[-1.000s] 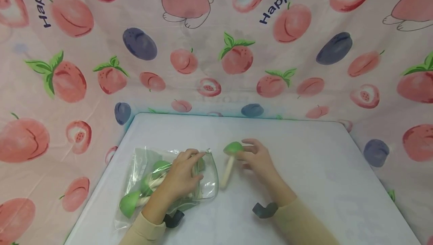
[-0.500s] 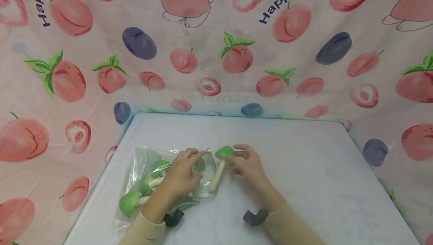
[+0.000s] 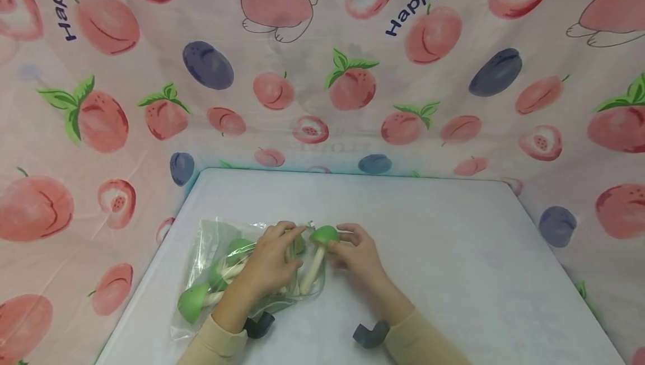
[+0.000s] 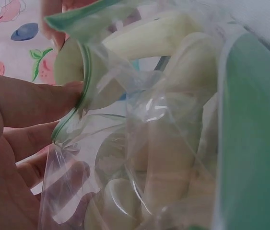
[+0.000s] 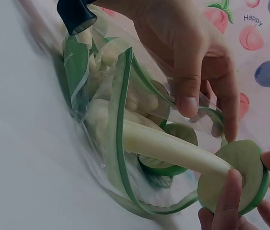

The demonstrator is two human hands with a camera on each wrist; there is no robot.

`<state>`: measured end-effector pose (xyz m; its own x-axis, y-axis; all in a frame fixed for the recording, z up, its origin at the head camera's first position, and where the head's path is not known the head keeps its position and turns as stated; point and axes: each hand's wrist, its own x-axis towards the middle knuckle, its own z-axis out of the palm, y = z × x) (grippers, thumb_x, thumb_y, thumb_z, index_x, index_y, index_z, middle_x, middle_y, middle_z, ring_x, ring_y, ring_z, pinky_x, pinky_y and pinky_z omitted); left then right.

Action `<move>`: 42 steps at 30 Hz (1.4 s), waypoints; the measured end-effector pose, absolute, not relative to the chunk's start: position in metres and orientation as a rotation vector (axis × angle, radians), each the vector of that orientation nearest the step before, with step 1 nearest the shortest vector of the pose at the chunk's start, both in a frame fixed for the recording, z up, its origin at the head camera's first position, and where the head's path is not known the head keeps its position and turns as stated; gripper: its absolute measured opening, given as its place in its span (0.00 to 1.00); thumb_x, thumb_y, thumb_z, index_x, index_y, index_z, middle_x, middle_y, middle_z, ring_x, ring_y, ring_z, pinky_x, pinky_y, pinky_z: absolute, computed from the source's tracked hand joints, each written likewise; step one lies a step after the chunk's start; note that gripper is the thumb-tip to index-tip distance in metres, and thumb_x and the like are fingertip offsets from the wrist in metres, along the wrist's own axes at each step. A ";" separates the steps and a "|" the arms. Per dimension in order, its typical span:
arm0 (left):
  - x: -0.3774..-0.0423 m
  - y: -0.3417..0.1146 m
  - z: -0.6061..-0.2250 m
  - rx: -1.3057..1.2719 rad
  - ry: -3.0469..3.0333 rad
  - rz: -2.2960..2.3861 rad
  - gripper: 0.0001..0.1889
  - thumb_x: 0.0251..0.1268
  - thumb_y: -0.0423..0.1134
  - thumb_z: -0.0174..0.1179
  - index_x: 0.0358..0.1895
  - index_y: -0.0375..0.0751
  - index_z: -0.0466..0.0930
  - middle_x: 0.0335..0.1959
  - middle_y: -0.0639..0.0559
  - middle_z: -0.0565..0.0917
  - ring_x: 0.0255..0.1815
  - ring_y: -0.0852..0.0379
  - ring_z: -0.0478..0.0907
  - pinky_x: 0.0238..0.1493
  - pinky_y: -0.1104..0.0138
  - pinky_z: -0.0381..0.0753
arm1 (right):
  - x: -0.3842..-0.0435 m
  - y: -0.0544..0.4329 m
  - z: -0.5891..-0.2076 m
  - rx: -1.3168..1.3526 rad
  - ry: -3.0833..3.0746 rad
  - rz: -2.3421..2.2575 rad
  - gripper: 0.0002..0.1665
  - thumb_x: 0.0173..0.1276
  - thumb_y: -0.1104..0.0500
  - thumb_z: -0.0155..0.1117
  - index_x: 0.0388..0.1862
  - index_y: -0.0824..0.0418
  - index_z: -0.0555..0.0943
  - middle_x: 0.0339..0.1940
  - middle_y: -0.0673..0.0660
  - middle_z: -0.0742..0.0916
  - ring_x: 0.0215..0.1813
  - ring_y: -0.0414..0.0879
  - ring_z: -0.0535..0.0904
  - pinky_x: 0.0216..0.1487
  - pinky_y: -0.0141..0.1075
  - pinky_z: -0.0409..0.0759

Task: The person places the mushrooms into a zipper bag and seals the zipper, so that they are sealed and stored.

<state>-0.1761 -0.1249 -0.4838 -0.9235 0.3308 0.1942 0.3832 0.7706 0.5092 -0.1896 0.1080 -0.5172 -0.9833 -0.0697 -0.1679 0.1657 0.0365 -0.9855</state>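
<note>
My right hand (image 3: pixel 360 253) pinches a toy mushroom (image 3: pixel 324 234) by its green cap. In the right wrist view its long cream stem (image 5: pixel 173 148) points through the open mouth of a clear zip bag (image 5: pixel 125 167) with a green seal strip. My left hand (image 3: pixel 274 261) holds the bag at its mouth; the left wrist view shows the thumb (image 4: pixel 43 98) pressed on the green strip. Inside the bag lie several more toy mushrooms (image 3: pixel 193 303) with green caps and pale stems, partly hidden behind my left hand and forearm.
The bag lies on the left part of a white table (image 3: pixel 453 275). Behind and beside the table hangs a pink cloth (image 3: pixel 312 85) printed with fruit. A black piece (image 3: pixel 259 326) sits by my left wrist, another (image 3: pixel 370 335) by my right.
My right hand has moved left and slightly nearer with the mushroom, bringing its stem from beside the bag into the bag's mouth. My left hand has stayed in place on the bag.
</note>
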 end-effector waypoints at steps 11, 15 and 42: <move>-0.177 -0.124 -0.484 -0.570 -2.874 -0.851 0.38 0.57 0.37 0.81 0.74 0.48 0.79 0.68 0.51 0.80 0.66 0.45 0.76 0.68 0.45 0.78 | -0.198 0.114 -0.524 0.016 2.060 -2.053 0.37 0.69 0.60 0.75 0.75 0.62 0.73 0.66 0.69 0.85 0.51 0.53 0.91 0.46 0.46 0.93; -0.177 -0.123 -0.484 -0.572 -2.869 -0.862 0.38 0.57 0.37 0.81 0.74 0.48 0.79 0.68 0.51 0.80 0.67 0.44 0.76 0.69 0.44 0.77 | -0.198 0.112 -0.525 -0.036 2.021 -2.027 0.38 0.70 0.59 0.75 0.76 0.62 0.72 0.67 0.69 0.85 0.55 0.57 0.91 0.51 0.51 0.92; -0.175 -0.125 -0.484 -0.595 -2.855 -0.831 0.39 0.56 0.36 0.81 0.74 0.48 0.79 0.68 0.50 0.80 0.66 0.44 0.77 0.70 0.44 0.77 | -0.192 0.093 -0.534 0.110 1.720 -2.247 0.25 0.79 0.61 0.62 0.68 0.72 0.73 0.67 0.69 0.81 0.61 0.54 0.87 0.61 0.56 0.88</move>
<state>-0.1751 -0.1249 -0.4839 -0.9172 0.3385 0.2100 0.3983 0.7735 0.4929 -0.1917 0.0925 -0.5342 -0.9495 -0.1954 -0.2453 0.2878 -0.2320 -0.9292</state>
